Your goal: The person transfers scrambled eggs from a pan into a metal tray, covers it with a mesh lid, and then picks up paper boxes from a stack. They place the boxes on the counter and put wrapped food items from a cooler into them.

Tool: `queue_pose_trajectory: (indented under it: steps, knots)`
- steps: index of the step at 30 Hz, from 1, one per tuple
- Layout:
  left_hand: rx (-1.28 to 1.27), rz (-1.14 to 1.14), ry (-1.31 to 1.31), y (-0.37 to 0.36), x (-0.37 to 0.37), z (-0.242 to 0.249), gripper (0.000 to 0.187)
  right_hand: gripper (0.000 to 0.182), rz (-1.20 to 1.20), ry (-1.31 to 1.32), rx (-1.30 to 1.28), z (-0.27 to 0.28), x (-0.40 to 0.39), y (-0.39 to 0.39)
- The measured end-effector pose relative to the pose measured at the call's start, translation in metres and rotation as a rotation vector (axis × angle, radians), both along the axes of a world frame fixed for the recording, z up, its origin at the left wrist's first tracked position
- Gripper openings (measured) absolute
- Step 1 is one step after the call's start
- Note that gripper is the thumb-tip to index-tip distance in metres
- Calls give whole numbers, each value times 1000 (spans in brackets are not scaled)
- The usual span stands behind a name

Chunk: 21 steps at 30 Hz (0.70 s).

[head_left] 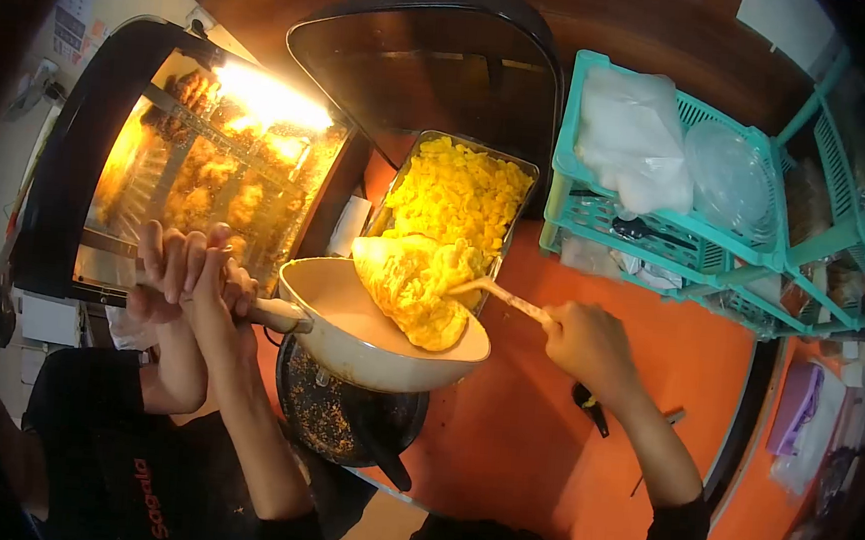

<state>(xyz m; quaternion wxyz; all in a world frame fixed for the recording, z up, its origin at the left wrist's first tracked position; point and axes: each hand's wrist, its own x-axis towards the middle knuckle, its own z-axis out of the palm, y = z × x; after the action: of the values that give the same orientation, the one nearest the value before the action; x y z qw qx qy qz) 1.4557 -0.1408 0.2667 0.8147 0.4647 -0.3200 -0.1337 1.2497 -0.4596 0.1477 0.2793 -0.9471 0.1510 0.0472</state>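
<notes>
Head view: your left hand [212, 290] grips the handle of a cream frying pan [347, 339], fingers [203, 259] wrapped round the handle and pressed together; the pan is held off the table and tilted, its far rim just over the near end of a metal tray [525, 181]; a folded yellow omelette [416, 287] lies at the pan's far lip, partly over that end of the tray; the tray is already filled with yellow egg pieces [463, 192].

Your right hand [588, 343] holds a wooden spatula [496, 295], fingers closed on its handle; the spatula's tip touches the omelette at the right side.

Another person's hand [167, 272] shows just left of your left hand, fingers upright and close together, touching or overlapping your hand, cannot tell which; below it a dark sleeve and a black shirt [138, 470] with red lettering.

Under the tilted pan a dark pan [347, 415] with crumbs sits on the orange table [520, 447]; its handle points toward you; a small dark tool [591, 407] lies on the table just below your right wrist.

Left: a lit warming cabinet [209, 169] with fried pieces inside, glowing orange; behind the tray a dark curved lid [437, 60] stands open.

Right: a teal plastic rack [677, 212] holding clear plastic bags [632, 139] and a clear lid [730, 180]; a purple item [796, 406] at the far right edge, too blurred to name.
</notes>
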Motion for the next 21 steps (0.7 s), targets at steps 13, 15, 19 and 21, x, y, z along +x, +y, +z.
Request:
queue_pose_trajectory:
  steps: [13,15,19,21]
  knots:
    - [-56,-362,-100,5,21,22,39,33,322,-345,-23,14,7,18]
    - [17,-321,-86,1,25,30,40,41,469,-406,-71,-15,29,44]
    - [57,-161,-135,9,46,26,42,46,495,-460,-268,-63,46,77]
    - [40,-110,-91,-2,36,30,42,47,464,-405,-333,-58,41,73]
